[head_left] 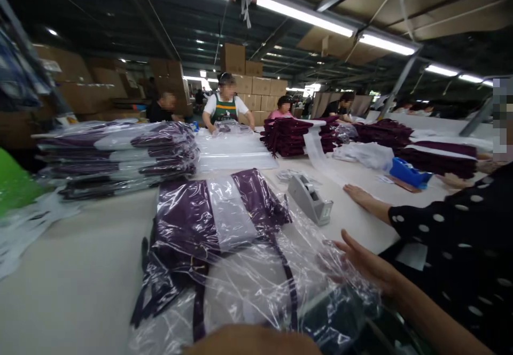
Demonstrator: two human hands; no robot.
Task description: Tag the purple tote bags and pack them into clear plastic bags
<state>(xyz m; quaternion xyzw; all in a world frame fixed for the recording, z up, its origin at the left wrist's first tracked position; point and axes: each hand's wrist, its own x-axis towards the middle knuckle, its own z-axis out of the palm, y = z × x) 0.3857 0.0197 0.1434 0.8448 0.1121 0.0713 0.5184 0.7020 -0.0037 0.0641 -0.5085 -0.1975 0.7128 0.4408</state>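
Purple-and-white strapped bag [231,217], under crinkled clear plastic film [256,285], lay on the white table [92,259] beyond the blurred left hand [250,340], grip impossible to tell; right hand [366,264] was unclenched, fingers extended, at the film's right side; light, even pressure seemed best against creasing.

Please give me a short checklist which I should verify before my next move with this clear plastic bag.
1. Folded purple garment lies under the clear plastic bag: ok.
2. Plastic lies smooth: not ok, it is wrinkled.
3. Right hand is at the plastic, thumb spread: ok.
4. Left hand has a grip: cannot tell, it is blurred at the bottom edge.
5. Grey tape dispenser stands on the table nearby: ok.
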